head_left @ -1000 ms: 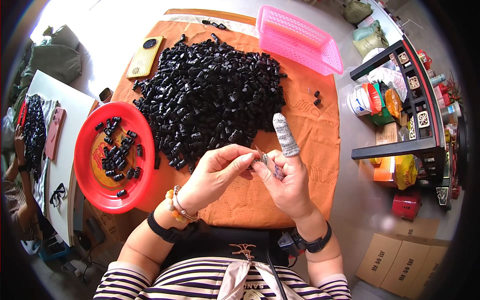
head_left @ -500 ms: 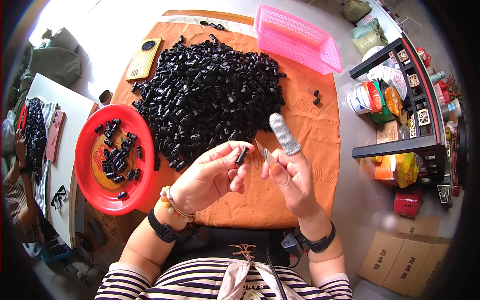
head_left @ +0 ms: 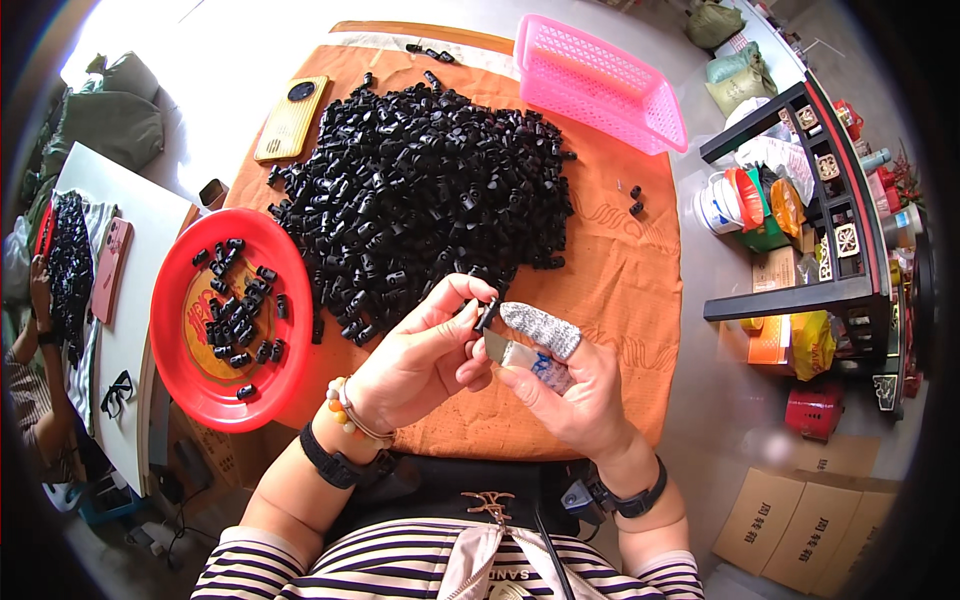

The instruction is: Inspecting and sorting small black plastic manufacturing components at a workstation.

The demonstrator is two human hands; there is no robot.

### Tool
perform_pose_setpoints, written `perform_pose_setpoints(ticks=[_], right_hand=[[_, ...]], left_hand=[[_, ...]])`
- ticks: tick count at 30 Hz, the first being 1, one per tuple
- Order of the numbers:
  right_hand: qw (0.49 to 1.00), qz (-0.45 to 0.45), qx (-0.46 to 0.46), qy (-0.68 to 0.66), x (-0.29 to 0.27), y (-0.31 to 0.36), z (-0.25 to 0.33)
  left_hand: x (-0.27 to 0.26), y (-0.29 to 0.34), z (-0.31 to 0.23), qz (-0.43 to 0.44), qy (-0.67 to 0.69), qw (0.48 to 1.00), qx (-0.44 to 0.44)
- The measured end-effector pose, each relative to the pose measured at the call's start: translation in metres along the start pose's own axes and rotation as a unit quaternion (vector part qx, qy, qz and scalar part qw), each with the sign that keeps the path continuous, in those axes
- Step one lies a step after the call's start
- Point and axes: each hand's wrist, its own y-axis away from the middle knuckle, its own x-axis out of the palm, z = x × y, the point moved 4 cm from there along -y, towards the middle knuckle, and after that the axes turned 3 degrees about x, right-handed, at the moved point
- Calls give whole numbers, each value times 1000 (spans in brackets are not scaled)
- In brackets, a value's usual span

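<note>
**Bare blade (head_left: pixel 494 347) held close to fingertips over a workbench of black parts**

On the orange cloth (head_left: pixel 625 270) that I watch from afar, a loose heap (head_left: pixel 430 190) of small black pieces rises just beyond the hands; a knock from a knuckle could send some sliding. The red plate (head_left: pixel 170 330) bears more of them at the left and appears to reach past the table's edge, so a bumped elbow might tip it.

The right hand (head_left: pixel 575 385) pinches the blade by its pale wrapped grip (head_left: pixel 522 356), its index finger covered by a grey knitted sleeve (head_left: pixel 540 328). The left hand (head_left: pixel 432 345) pinches one black part (head_left: pixel 487 317) between thumb and forefinger, in front of the heap. I judge a cut the chief danger: the left fingertips are bare and close to the metal, and a slip of the part would bring them together. Whether blade and part touch, I cannot tell.

As for writing, dark characters mark the cardboard boxes (head_left: pixel 770 520) at lower right, and upside-down capitals show on the striped shirt (head_left: pixel 420 568). The blue marks on the grip are too small for me to read.
</note>
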Motion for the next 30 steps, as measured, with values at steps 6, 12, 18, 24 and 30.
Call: perform_pose_setpoints(ticks=[6, 12, 18, 24, 30], right_hand=[[1000, -16, -10, -4, 2, 1, -1], [999, -9, -22, -27, 1, 3, -5], [987, -55, -6, -152, -9, -9, -5], [970, -30, 26, -240, 2, -21, -4], [976, -24, 19, -217, 2, -24, -8]], left_hand=[[-1, 1, 1, -21, -20, 1000, 13], [-1, 0, 2, -14, 8, 1000, -2], [1, -4, 6, 8, 33, 998, -45], [4, -6, 21, -2, -55, 996, -69], [-2, -8, 18, 3, -63, 995, -78]])
